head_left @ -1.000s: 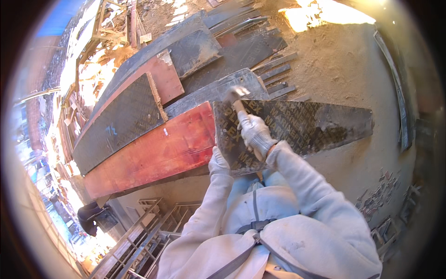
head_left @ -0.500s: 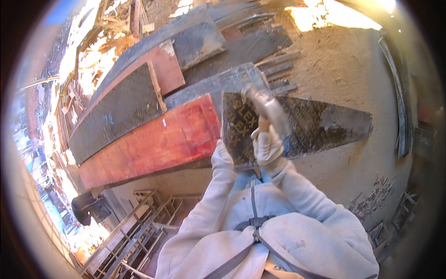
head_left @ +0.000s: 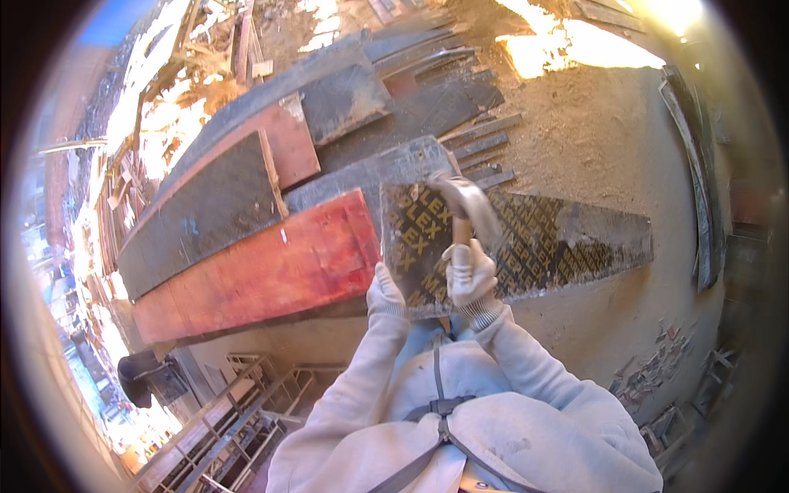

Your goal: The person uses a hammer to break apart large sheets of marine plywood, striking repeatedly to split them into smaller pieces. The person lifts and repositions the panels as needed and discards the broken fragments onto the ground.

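Observation:
My left hand [head_left: 385,293], in a pale knit glove, holds the left edge of a dark plywood panel [head_left: 538,238] with yellowish printing. Its thumb side faces me, and some fingers are hidden behind the edge. In front of the panel my right hand [head_left: 472,277], gloved alike, is closed round the wooden handle of a hammer [head_left: 478,205]. The metal hammer head is slightly blurred and points up and away from me. Whether it touches the panel I cannot tell. Right beside the panel's left edge lies a red board [head_left: 263,263].
Several dark boards [head_left: 345,94] lie stacked beyond the red one, with short strips [head_left: 485,148] at their right end. Metal frames [head_left: 238,419] stand at lower left. Broken pieces [head_left: 657,361] lie on the floor at right, below a long dark strip [head_left: 694,172].
The view has shifted, so the boards sit slightly lower and further left. My right hand still grips the hammer, whose head is less blurred. My left hand stays at the panel's edge.

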### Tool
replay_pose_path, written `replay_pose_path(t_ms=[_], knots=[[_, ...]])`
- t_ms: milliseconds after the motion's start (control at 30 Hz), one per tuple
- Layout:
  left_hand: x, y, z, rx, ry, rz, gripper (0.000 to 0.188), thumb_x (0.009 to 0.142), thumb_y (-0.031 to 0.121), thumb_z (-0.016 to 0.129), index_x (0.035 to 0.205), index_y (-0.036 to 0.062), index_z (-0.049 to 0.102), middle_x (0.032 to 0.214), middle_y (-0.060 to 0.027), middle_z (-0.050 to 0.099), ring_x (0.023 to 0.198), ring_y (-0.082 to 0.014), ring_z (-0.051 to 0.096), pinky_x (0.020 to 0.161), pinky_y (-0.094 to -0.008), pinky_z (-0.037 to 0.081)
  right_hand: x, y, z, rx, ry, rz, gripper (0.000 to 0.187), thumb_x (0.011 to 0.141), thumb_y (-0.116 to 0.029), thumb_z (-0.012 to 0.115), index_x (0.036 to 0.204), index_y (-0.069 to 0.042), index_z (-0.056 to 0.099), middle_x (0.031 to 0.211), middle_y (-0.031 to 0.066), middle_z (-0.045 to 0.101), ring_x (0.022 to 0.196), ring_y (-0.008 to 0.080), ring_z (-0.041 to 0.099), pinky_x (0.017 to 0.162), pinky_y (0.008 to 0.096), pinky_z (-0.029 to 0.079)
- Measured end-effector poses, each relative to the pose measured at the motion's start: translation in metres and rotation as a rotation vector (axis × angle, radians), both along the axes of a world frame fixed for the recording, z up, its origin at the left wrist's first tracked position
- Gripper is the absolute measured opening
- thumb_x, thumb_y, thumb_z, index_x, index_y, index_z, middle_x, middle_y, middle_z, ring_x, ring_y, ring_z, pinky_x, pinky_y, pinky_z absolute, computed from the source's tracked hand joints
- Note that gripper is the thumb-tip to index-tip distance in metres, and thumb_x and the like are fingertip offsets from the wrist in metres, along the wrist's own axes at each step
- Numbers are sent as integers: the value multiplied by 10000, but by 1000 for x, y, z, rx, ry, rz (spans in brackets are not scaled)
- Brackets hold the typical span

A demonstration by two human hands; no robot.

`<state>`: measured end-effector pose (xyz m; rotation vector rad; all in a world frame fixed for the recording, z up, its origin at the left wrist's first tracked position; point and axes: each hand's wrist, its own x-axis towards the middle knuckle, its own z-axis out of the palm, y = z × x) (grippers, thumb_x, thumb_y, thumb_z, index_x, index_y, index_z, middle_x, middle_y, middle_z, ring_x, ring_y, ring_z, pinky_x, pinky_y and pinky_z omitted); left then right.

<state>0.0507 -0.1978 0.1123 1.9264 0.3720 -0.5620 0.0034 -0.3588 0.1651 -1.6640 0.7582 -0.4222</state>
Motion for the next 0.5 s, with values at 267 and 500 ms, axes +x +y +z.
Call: replay_pose_path(t_ms=[267,500], knots=[[-4,3,-14,223,98,-97,717,1103,553,338,1259,-60,676,1052,-121,723,935,-175,610,880,-331,492,13,1,-3,636,-1,-78,446,1114,-465,403,953,-75,544,563,-42,440,384,70,413,338,259,349],[-5,0,-17,148,-1,-100,714,1102,550,306,1269,-51,655,1156,-220,729,1047,-299,676,939,-394,506,2,16,-16,761,261,23,480,1088,-493,468,876,-81,590,644,2,553,512,120,528,471,324,431]])
